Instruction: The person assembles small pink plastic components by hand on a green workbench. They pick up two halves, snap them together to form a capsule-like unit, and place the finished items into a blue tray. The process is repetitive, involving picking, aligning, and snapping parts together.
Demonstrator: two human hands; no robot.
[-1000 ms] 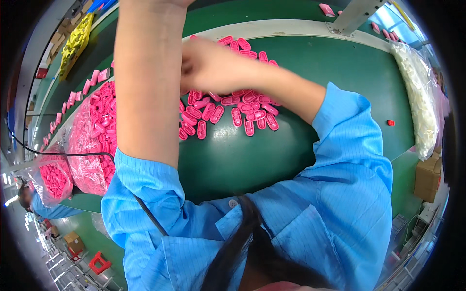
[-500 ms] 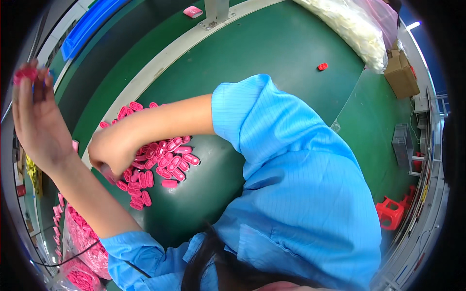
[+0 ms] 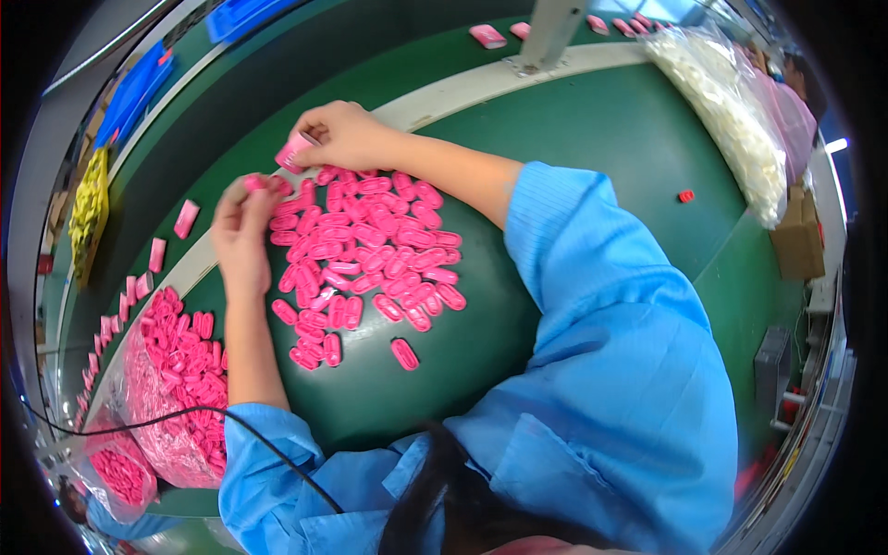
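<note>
Left of and below the left fingers I see a row of pink packets [image 3: 157, 255], well apart from them, and nearer the forearm a clear bag of pink pieces [image 3: 185, 412]. A black cable [image 3: 139, 424] crosses it; if that arm jerked, I judge the cable could snag the plastic and spill pieces.

I have the left hand [image 3: 242, 236] with thumb and forefinger pinched on a small pink piece [image 3: 253, 183]. The pinch looks shallow to me, so a bump against the other hand could knock it loose.

Just right of those fingertips, the right hand [image 3: 347, 134] grips a pink packet [image 3: 294, 153] between thumb and fingers; squeezed too hard, it might crumple. Whether its end is open, I cannot tell.

Below the right fingers spreads a pile of pink oval pieces [image 3: 370, 254]; a sagging forearm could scatter it. One loose piece [image 3: 404, 353] lies nearer the body. Well right of both sets of fingers sit a small red piece [image 3: 685, 196] and a bag of white pieces [image 3: 731, 120].
</note>
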